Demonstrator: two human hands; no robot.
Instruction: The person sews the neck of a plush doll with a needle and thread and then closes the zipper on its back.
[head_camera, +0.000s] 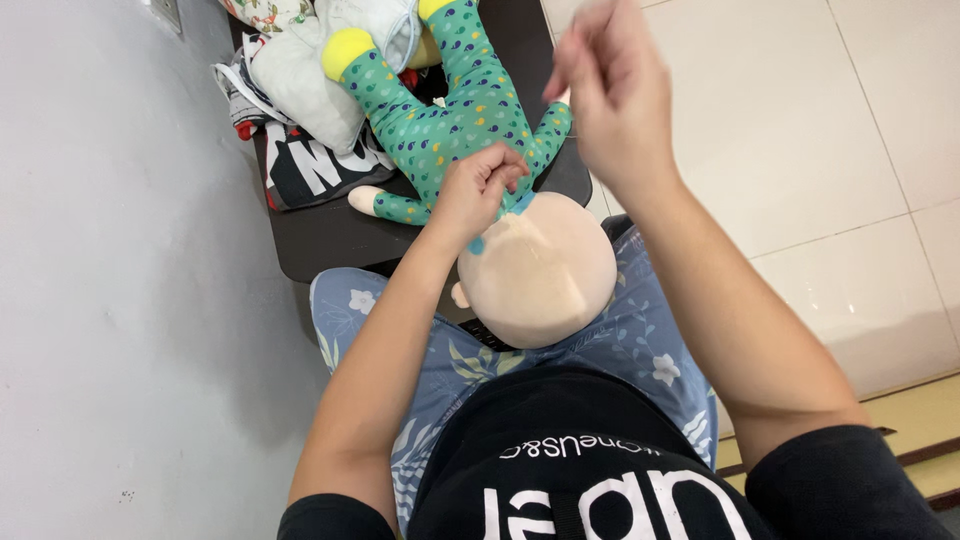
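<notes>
Shiny pale floor tiles fill the right side of the head view, and a plain grey wall fills the left side. Between them stands a small dark table, and the person sits at its near edge with flowery blue trousers on their knees.

On the tabletop lies a soft doll. Its body wears a green suit with little coloured dots and yellow cuffs. Its legs point to the far edge of the table. Its big, round, bald head hangs over the near edge and rests on the person's lap.

The left hand is closed in a pinch on the doll's neck, right where the green suit meets the head. A bit of blue cloth shows just under the fingers.

The right hand is lifted up high above the doll, over the right edge of the table. Its fingers are pressed together in a pinch. It is blurry, so I cannot tell what it holds.

At the far left corner of the table sits a heap of cloth things, white, black and red, touching the doll's leg.
</notes>
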